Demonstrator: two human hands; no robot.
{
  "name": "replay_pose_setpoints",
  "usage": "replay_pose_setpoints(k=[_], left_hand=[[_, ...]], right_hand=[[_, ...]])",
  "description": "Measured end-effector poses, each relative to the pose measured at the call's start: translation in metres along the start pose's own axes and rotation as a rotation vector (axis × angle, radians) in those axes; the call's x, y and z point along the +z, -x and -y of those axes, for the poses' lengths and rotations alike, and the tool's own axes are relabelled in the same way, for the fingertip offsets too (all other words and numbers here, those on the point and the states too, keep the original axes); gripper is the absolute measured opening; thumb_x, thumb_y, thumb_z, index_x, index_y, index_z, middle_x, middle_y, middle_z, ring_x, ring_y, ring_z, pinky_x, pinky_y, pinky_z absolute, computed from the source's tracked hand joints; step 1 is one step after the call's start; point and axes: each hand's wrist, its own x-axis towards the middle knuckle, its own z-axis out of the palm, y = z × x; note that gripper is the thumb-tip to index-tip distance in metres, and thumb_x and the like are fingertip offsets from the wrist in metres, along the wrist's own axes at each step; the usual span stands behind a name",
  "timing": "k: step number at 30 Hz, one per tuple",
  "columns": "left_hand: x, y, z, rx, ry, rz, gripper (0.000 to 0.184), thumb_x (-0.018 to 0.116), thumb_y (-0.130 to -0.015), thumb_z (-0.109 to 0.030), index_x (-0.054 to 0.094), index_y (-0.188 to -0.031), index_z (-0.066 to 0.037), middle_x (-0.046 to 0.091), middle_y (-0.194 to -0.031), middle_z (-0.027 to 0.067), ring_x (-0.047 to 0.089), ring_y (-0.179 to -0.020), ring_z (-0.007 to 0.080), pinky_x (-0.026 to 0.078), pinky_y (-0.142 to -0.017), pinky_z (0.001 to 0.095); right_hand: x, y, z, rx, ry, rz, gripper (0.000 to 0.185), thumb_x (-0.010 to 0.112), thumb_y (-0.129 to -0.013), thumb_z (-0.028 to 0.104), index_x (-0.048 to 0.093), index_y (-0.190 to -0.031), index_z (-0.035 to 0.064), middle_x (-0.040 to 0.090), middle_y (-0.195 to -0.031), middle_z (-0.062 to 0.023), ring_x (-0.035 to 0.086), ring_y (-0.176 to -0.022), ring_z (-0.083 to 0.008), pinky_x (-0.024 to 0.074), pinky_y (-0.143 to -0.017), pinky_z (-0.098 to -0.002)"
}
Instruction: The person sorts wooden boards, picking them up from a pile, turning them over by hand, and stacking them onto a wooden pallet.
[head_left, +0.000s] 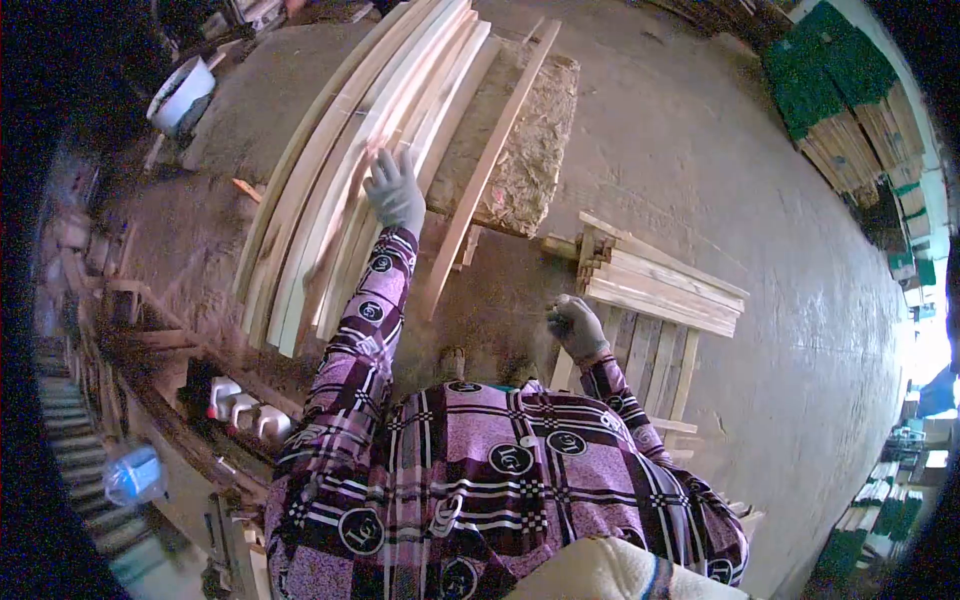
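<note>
Things look partway along: shorter wooden pieces [665, 298] are stacked on a slatted pallet [640, 352], while many long boards [330, 170] lie side by side, and one loose strip [492, 160] rests apart across a rough block [550, 130]. The left hand [397, 190] touches the long boards, fingers spread; the right hand [577, 328] is loosely clenched near the stack, nothing visible in it.

Stacked lumber with green covering [830, 80] lines the upper right of the frame, where we also see a broad, worn floor [760, 200]. More green-marked stacks [880, 515] stand at lower right. We spot a white tub [183, 92] at upper left, pale jugs [240, 408] and a blue-tinted plastic container [135, 474] at lower left.
</note>
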Motion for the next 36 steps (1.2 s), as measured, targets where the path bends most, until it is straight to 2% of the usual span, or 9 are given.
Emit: replay_pose_setpoints(k=[10, 13, 15, 16, 19, 28, 30, 31, 36], left_hand=[[-0.022, 0.007, -0.025, 0.011, 0.302, 0.434, 0.055, 0.054, -0.073, -0.026, 0.033, -0.12, -0.007, 0.026, -0.126, 0.0227, 0.032, -0.114, 0.0348, 0.02, -0.094, 0.0535], [-0.049, 0.009, -0.043, 0.094, 0.537, 0.411, 0.054, 0.055, -0.073, -0.026, 0.035, -0.119, -0.005, 0.033, -0.12, 0.0237, 0.036, -0.11, 0.0378, 0.029, -0.091, 0.0476], [-0.012, 0.043, -0.058, 0.066, 0.616, 0.337, 0.06, 0.059, -0.069, -0.025, 0.032, -0.118, -0.004, 0.035, -0.119, 0.0252, 0.042, -0.103, 0.0375, 0.039, -0.081, 0.0433], [-0.044, 0.035, -0.061, -0.037, 0.688, 0.624, 0.062, 0.061, -0.067, -0.023, 0.031, -0.117, -0.003, 0.039, -0.113, 0.0248, 0.042, -0.101, 0.0382, 0.04, -0.079, 0.042], [-0.042, 0.069, -0.067, 0.019, 0.643, 0.355, 0.06, 0.063, -0.065, -0.021, 0.032, -0.113, -0.002, 0.044, -0.104, 0.0228, 0.045, -0.096, 0.0369, 0.041, -0.077, 0.0419], [-0.053, 0.075, -0.003, -0.291, 0.568, 0.819, 0.045, 0.063, -0.061, -0.028, 0.045, -0.092, 0.0, 0.057, -0.082, 0.0223, 0.055, -0.08, 0.035, 0.043, -0.068, 0.0425], [0.008, 0.109, 0.011, -0.328, 0.885, 0.729, 0.043, 0.063, -0.059, -0.029, 0.049, -0.087, 0.001, 0.057, -0.081, 0.0213, 0.055, -0.079, 0.0363, 0.043, -0.067, 0.0438], [-0.002, 0.108, 0.006, -0.244, 0.832, 0.537, 0.039, 0.063, -0.061, -0.025, 0.049, -0.087, 0.001, 0.058, -0.072, 0.0172, 0.057, -0.066, 0.0313, 0.044, -0.058, 0.0406], [-0.071, 0.078, -0.019, -0.429, 1.225, 0.801, 0.023, 0.06, -0.065, -0.016, 0.05, -0.078, 0.0, 0.052, -0.06, 0.0063, 0.052, -0.05, 0.016, 0.041, -0.046, 0.0289]], right_hand=[[-0.016, 0.009, -0.005, 0.202, -0.113, -0.087, 0.008, 0.046, -0.078, 0.013, 0.051, -0.073, 0.0084, 0.05, -0.067, -0.0026, 0.046, -0.058, -0.0149, 0.0377, -0.052, -0.024], [-0.036, 0.005, -0.024, 0.169, -0.115, -0.071, 0.009, 0.046, -0.079, 0.014, 0.051, -0.074, 0.0083, 0.049, -0.065, -0.0024, 0.045, -0.056, -0.0159, 0.038, -0.052, -0.025], [-0.087, -0.024, -0.054, -0.129, 0.366, -0.022, 0.009, 0.046, -0.079, 0.014, 0.051, -0.075, 0.0084, 0.048, -0.065, -0.0022, 0.045, -0.057, -0.0156, 0.0383, -0.052, -0.0253], [-0.08, -0.021, -0.047, -0.136, 0.358, -0.003, 0.009, 0.046, -0.079, 0.014, 0.051, -0.075, 0.0084, 0.048, -0.065, -0.0022, 0.045, -0.057, -0.0156, 0.0383, -0.052, -0.0253], [-0.084, -0.013, -0.037, 0.149, 0.041, -0.066, 0.009, 0.044, -0.078, 0.014, 0.051, -0.075, 0.0092, 0.044, -0.061, 0.0003, 0.043, -0.055, -0.0131, 0.0366, -0.049, -0.0245], [-0.059, 0.024, -0.01, -0.074, 0.112, -0.222, 0.012, 0.045, -0.078, 0.018, 0.054, -0.076, 0.0115, 0.046, -0.06, 0.0034, 0.042, -0.051, -0.0092, 0.0308, -0.044, -0.0206], [-0.058, 0.033, 0.001, -0.067, 0.063, -0.276, 0.013, 0.046, -0.079, 0.02, 0.055, -0.078, 0.011, 0.049, -0.062, 0.0032, 0.043, -0.051, -0.009, 0.031, -0.044, -0.0202], [-0.057, 0.035, 0.006, -0.054, 0.027, -0.307, 0.014, 0.046, -0.08, 0.021, 0.056, -0.08, 0.0105, 0.052, -0.064, 0.0031, 0.044, -0.051, -0.0088, 0.0312, -0.044, -0.0197], [-0.08, 0.035, 0.007, -0.084, -0.064, -0.293, 0.017, 0.045, -0.083, 0.021, 0.057, -0.087, 0.0093, 0.054, -0.068, 0.0022, 0.046, -0.054, -0.0074, 0.0354, -0.049, -0.0185]])
